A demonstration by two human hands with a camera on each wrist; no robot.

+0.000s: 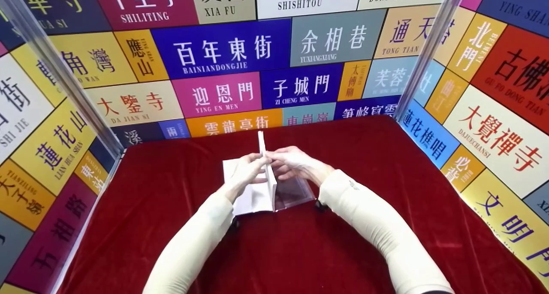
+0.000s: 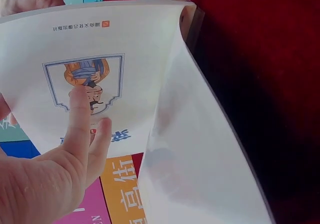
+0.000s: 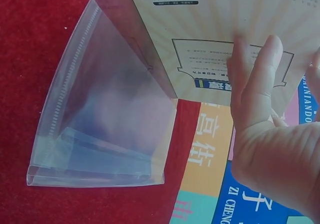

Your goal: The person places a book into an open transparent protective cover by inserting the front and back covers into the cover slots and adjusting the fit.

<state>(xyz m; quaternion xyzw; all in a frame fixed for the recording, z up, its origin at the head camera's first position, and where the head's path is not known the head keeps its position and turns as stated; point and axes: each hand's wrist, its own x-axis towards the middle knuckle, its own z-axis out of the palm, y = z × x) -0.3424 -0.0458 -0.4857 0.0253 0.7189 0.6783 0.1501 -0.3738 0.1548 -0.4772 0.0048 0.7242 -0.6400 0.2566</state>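
Book (image 1: 271, 189) is standing up mid-cloth (image 1: 364, 157), white leaf (image 1: 253, 202) out left, clear cover (image 1: 296, 193) out right. Left hand (image 1: 246, 169) has straightish fingers against a page (image 2: 140, 39), right hand (image 1: 296, 162) has some against the back (image 3: 200, 24); can't tell if either's pinching.

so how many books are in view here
1: the open book on the red cloth, between the left hand and right hand. Any hidden beneath it wouldn't show.
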